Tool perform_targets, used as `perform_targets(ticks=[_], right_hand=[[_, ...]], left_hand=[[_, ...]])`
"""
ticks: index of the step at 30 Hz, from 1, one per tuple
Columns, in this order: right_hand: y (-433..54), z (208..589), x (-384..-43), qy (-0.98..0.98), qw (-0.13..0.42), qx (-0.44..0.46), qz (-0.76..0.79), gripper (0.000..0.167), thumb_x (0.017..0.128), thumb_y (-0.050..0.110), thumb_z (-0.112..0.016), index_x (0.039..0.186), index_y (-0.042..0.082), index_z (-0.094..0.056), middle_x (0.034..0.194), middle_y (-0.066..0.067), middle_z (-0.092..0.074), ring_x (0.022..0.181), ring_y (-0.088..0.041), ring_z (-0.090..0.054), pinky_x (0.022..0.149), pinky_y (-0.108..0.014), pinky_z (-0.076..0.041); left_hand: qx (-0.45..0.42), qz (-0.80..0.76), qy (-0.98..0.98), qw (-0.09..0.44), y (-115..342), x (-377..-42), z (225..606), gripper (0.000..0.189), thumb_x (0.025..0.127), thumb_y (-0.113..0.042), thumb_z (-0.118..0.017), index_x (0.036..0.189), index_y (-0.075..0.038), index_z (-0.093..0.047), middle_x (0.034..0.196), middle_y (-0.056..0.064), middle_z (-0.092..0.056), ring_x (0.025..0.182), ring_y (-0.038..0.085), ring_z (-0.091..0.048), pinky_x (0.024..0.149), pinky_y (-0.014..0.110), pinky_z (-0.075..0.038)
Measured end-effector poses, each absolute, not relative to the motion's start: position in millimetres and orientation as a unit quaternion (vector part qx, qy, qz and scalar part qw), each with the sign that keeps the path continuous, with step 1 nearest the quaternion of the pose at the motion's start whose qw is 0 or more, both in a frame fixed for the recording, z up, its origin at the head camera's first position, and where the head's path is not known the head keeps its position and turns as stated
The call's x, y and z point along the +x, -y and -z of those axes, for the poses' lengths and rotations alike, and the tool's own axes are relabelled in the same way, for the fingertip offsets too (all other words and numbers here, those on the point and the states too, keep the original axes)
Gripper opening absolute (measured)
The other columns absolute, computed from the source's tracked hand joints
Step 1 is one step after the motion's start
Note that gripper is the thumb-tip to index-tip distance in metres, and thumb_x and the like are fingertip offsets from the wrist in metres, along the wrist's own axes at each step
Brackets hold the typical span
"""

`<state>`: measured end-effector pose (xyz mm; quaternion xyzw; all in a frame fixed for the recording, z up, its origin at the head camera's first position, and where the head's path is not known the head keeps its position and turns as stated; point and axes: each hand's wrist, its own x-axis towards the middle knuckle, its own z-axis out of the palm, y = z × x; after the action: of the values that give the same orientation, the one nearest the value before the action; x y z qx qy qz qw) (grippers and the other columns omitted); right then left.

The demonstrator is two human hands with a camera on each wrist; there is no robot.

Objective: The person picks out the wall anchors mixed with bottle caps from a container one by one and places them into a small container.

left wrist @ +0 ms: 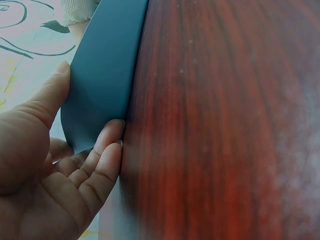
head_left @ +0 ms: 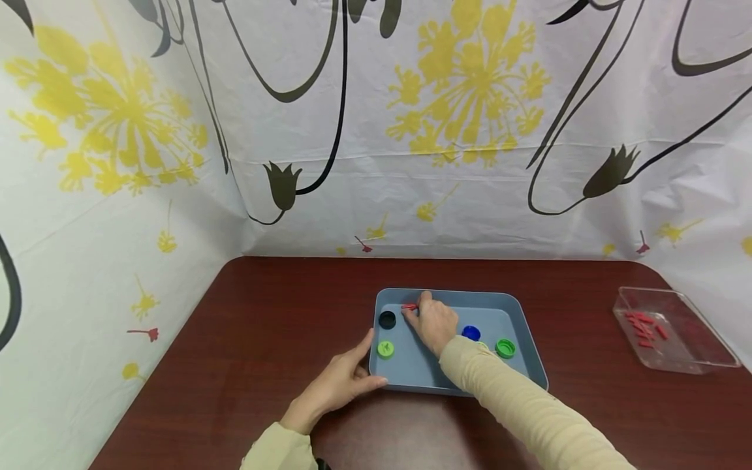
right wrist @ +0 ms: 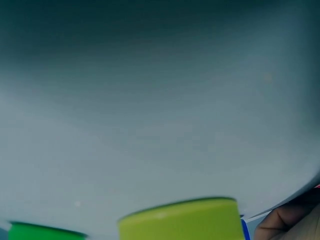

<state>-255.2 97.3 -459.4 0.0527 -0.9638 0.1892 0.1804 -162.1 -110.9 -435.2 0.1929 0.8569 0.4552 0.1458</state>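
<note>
A blue-grey tray (head_left: 411, 375) lies on the table, and my left hand (head_left: 335, 385) holds its near left corner, thumb and fingers spread round the outer walls. In the left wrist view, fingertips touch the tray's side wall (left wrist: 102, 75). Over the tray's far left part, my right hand (head_left: 437, 323) pinches at small red sticks (head_left: 409, 306); its fingertips partly cover them. Beside them sit a black cap (head_left: 387, 319) and a light green cap (head_left: 385, 349). On the tray's right are a blue cap (head_left: 471, 333), a green cap (head_left: 505, 348) and a yellow-green cap (right wrist: 185, 222), mostly behind the sleeve.
A clear plastic box (head_left: 675, 362) with several red sticks (head_left: 643, 326) stands at the right of the dark red wooden table (head_left: 282, 307). Patterned white cloth (head_left: 364, 130) hangs behind and to the left of the table.
</note>
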Motion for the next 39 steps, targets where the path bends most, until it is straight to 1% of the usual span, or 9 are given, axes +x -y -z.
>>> perform_targets(ticks=[7, 11, 18, 22, 26, 30, 34, 39], right_hand=[[-101, 458, -254, 0.962, 0.171, 0.061, -0.206, 0.033, 0.084, 0.037, -0.07, 0.082, 0.008, -0.052, 0.058, -0.004, -0.055, 0.047, -0.017, -0.049, 0.043, -0.032, -0.034], [-105, 455, -252, 0.959, 0.155, 0.069, -0.228, 0.031, 0.084, 0.035, -0.07, 0.082, 0.009, -0.054, 0.059, -0.003, -0.054, 0.049, -0.015, -0.047, 0.045, -0.03, -0.033], [-113, 449, -252, 0.958, 0.118, 0.096, -0.245, 0.026, 0.082, 0.031, -0.073, 0.082, 0.009, -0.058, 0.063, -0.003, -0.057, 0.052, -0.013, -0.046, 0.048, -0.029, -0.035], [-116, 445, -254, 0.957, 0.094, 0.109, -0.253, 0.024, 0.081, 0.027, -0.075, 0.081, 0.008, -0.061, 0.068, -0.003, -0.061, 0.055, -0.012, -0.048, 0.051, -0.028, -0.037], [-117, 442, -253, 0.953, 0.067, 0.116, -0.271, 0.022, 0.08, 0.025, -0.075, 0.078, 0.008, -0.061, 0.068, -0.001, -0.06, 0.055, -0.01, -0.048, 0.051, -0.026, -0.038], [-119, 435, -252, 0.946, 0.045, 0.121, -0.297, 0.021, 0.081, 0.023, -0.074, 0.081, 0.007, -0.06, 0.067, 0.0, -0.059, 0.053, -0.01, -0.046, 0.05, -0.025, -0.036], [-122, 425, -250, 0.934, 0.037, 0.129, -0.33, 0.021, 0.083, 0.021, -0.073, 0.085, 0.005, -0.059, 0.065, -0.002, -0.056, 0.052, -0.011, -0.044, 0.05, -0.025, -0.034], [-132, 413, -249, 0.921, 0.051, 0.153, -0.355, 0.021, 0.084, 0.02, -0.071, 0.087, 0.004, -0.058, 0.067, -0.003, -0.058, 0.053, -0.01, -0.047, 0.051, -0.026, -0.038]], left_hand=[[0.192, -0.451, -0.859, 0.147, 110, -163, 433, 0.089, 0.085, -0.037, -0.068, 0.152, -0.012, -0.014, 0.099, 0.007, -0.059, 0.069, 0.006, -0.059, 0.062, 0.024, -0.047], [0.191, -0.453, -0.858, 0.149, 109, -162, 433, 0.089, 0.085, -0.037, -0.068, 0.152, -0.012, -0.014, 0.103, 0.008, -0.059, 0.07, 0.006, -0.059, 0.063, 0.023, -0.047], [0.191, -0.458, -0.853, 0.161, 107, -161, 434, 0.089, 0.086, -0.037, -0.067, 0.152, -0.013, -0.013, 0.097, 0.006, -0.06, 0.069, 0.007, -0.059, 0.062, 0.024, -0.047], [0.188, -0.458, -0.854, 0.163, 107, -160, 434, 0.089, 0.086, -0.037, -0.067, 0.152, -0.013, -0.013, 0.097, 0.006, -0.06, 0.07, 0.007, -0.059, 0.062, 0.024, -0.047], [0.187, -0.459, -0.853, 0.162, 108, -159, 435, 0.088, 0.086, -0.036, -0.067, 0.152, -0.012, -0.013, 0.097, 0.007, -0.06, 0.07, 0.007, -0.059, 0.062, 0.024, -0.047], [0.188, -0.458, -0.854, 0.158, 108, -159, 434, 0.089, 0.086, -0.037, -0.067, 0.152, -0.012, -0.013, 0.096, 0.007, -0.06, 0.07, 0.007, -0.059, 0.063, 0.024, -0.047], [0.186, -0.454, -0.857, 0.154, 108, -159, 433, 0.088, 0.086, -0.038, -0.067, 0.152, -0.012, -0.013, 0.1, 0.008, -0.059, 0.07, 0.007, -0.059, 0.062, 0.024, -0.047], [0.184, -0.451, -0.86, 0.153, 108, -160, 433, 0.088, 0.086, -0.037, -0.067, 0.152, -0.013, -0.013, 0.097, 0.007, -0.059, 0.069, 0.007, -0.058, 0.062, 0.024, -0.047]])
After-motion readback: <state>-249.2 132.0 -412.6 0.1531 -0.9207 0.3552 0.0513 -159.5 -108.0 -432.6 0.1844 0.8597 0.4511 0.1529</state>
